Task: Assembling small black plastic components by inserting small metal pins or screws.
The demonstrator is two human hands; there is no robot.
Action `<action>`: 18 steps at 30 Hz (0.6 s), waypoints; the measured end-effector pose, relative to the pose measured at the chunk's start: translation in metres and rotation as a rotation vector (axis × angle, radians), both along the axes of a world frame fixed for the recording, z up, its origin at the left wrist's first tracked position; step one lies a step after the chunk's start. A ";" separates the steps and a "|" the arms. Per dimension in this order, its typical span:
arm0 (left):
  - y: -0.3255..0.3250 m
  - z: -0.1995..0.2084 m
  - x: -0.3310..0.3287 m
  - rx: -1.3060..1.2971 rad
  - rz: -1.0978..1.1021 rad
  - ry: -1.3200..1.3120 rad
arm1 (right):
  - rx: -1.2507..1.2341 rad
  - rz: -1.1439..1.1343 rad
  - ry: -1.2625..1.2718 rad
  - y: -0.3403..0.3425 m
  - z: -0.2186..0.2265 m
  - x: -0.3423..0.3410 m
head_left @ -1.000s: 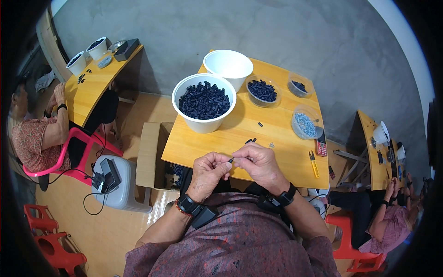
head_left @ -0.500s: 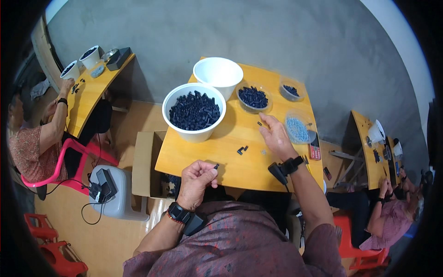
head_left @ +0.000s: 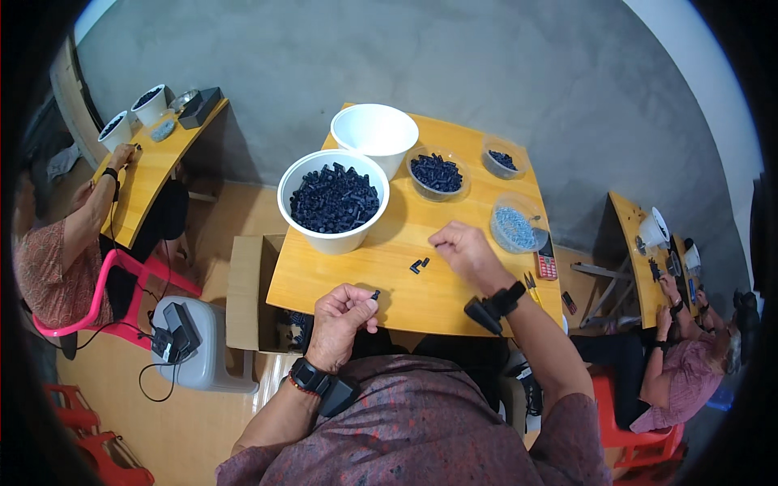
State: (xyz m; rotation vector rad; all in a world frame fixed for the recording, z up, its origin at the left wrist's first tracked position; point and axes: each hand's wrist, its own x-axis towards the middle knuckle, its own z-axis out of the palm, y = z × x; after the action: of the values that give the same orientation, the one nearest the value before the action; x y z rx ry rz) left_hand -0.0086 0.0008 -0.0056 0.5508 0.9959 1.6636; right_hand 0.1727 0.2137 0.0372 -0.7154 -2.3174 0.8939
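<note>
Between the thumb and fingers of my left hand [head_left: 340, 324] is a small black plastic piece [head_left: 375, 296], held at the table's front edge. My right hand [head_left: 466, 253] is over the middle of the table, its fingers curled together. Whatever they may hold is hidden. Several loose black plastic pieces [head_left: 419, 265] lie on the wood to the left of that hand. Farther back, a clear tub [head_left: 438, 173] holds black pieces, and another clear tub [head_left: 515, 225] holds small silvery-blue screws or pins.
A white bucket [head_left: 284, 198] full of black parts stands at the table's left, before an empty white bucket [head_left: 374, 130]. A small clear tub [head_left: 503, 158], a red phone [head_left: 547, 264] and snips [head_left: 532, 287] sit rightward. Co-workers sit at both side tables.
My right hand has drawn back and left from beside the clear tubs, and its fingers have curled together. My left hand still holds its black piece. The whole view has shifted slightly.
</note>
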 end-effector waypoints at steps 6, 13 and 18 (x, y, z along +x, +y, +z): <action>0.000 0.000 0.003 -0.003 0.025 -0.002 | 0.228 -0.022 -0.118 -0.035 -0.017 0.005; 0.001 0.004 0.004 -0.032 0.016 -0.016 | 0.223 -0.025 -0.148 -0.040 -0.010 0.005; 0.002 -0.001 0.003 -0.024 0.015 -0.008 | 0.141 -0.040 -0.082 -0.039 -0.013 0.003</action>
State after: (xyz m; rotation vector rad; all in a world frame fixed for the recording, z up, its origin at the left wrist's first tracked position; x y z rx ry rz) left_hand -0.0052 0.0025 -0.0067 0.5210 1.0151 1.6631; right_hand 0.1754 0.1747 0.0242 -0.7485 -2.4014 0.6875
